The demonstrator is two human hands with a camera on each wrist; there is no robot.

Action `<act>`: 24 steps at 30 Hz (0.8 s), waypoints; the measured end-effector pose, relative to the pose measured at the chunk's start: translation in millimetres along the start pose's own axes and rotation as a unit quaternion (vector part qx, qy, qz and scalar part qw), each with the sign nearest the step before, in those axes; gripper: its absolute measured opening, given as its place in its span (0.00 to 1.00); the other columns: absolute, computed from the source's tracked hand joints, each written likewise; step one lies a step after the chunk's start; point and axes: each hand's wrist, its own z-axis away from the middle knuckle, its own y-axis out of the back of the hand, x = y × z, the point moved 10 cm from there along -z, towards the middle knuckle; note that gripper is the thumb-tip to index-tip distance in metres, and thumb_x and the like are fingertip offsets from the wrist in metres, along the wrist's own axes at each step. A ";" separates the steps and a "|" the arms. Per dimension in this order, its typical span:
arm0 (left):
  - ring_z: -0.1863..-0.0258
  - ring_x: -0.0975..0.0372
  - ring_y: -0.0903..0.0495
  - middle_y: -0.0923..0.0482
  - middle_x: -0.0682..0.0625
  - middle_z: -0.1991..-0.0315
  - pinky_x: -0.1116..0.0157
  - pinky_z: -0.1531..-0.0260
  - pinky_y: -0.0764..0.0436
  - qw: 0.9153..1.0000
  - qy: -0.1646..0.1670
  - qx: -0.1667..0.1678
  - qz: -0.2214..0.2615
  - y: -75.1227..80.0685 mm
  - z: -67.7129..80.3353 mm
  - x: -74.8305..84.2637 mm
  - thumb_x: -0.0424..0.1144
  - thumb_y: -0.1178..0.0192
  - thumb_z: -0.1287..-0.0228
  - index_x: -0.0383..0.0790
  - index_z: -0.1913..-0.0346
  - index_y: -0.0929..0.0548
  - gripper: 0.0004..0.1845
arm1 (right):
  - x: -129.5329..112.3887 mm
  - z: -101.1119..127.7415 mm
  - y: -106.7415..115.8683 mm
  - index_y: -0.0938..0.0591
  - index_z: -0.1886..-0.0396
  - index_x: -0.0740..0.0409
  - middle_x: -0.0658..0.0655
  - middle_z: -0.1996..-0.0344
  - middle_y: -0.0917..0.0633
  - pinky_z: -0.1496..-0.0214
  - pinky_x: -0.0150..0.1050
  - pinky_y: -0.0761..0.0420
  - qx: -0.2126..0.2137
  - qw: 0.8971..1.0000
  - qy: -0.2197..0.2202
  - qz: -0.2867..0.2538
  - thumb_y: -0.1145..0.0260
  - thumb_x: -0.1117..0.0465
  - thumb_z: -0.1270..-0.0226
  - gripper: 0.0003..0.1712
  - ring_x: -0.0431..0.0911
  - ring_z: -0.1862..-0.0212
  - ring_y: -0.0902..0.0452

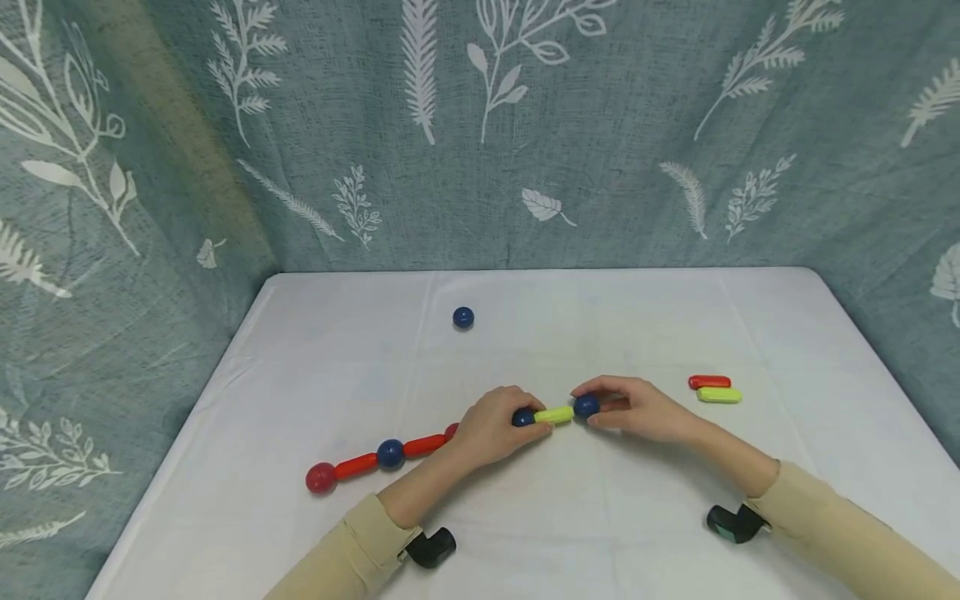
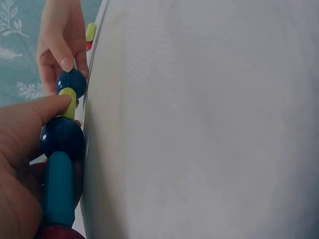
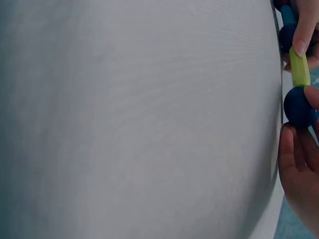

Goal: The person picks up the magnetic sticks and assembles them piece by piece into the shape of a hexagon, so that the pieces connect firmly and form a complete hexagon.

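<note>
- Teal leaf-patterned curtain [image 1: 465, 208] hangs at twelve o'clock beyond a white-covered table [image 1: 622, 325].
- My left hand [image 1: 491, 425] curls round a chain [image 1: 424, 445] of balls and rods, gripping it where the inner blue ball [image 1: 522, 417] meets a lime rod [image 1: 553, 415]; behind that ball sits a teal rod [image 2: 60, 189].
- From that hand, the chain runs to a red end ball [image 1: 321, 478] between eight and nine o'clock.
- My right hand [image 1: 641, 410] pinches the outer blue ball [image 1: 587, 406] between thumb and fingers, at three o'clock from my left; it appears to touch the lime rod's tip.
- If I push off-line, I judge the outer ball could slip aside or the chain buckle at a joint.
- Lifting only my end might pull the tail loose, since its far pieces lie unsupported.
- A bump could set the loose blue ball [image 1: 462, 317], at eleven o'clock from my left hand, rolling.
- No container shows; the spare red rod [image 1: 708, 382] and spare lime rod [image 1: 719, 396] lie side by side on the cloth, just before three o'clock from my right hand.
</note>
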 end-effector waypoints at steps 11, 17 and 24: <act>0.59 0.60 0.24 0.19 0.52 0.59 0.64 0.61 0.24 0.998 -0.010 0.029 -0.050 12.5 4.9 -0.7 0.48 0.33 0.39 0.44 0.55 0.14 0.14 | -29.3 -15.4 -10.2 0.17 0.49 0.52 0.47 0.54 0.17 0.53 0.39 0.24 0.020 0.983 0.090 0.160 0.30 0.57 0.36 0.16 0.43 0.54 0.24; 0.59 0.61 0.23 0.19 0.53 0.59 0.61 0.60 0.22 0.997 0.042 0.037 -0.061 44.5 33.9 -22.9 0.49 0.32 0.40 0.43 0.50 0.16 0.19 | -36.0 -27.6 -11.1 0.15 0.55 0.50 0.45 0.59 0.16 0.52 0.42 0.26 0.031 0.971 0.092 0.220 0.29 0.56 0.37 0.11 0.43 0.55 0.25; 0.62 0.59 0.22 0.19 0.50 0.61 0.58 0.65 0.21 0.979 0.152 0.040 -0.129 88.8 85.4 -65.9 0.50 0.29 0.44 0.41 0.51 0.15 0.22 | -28.8 -39.6 9.2 0.15 0.54 0.54 0.51 0.58 0.16 0.54 0.44 0.25 0.069 0.970 0.059 0.226 0.29 0.58 0.37 0.12 0.46 0.56 0.24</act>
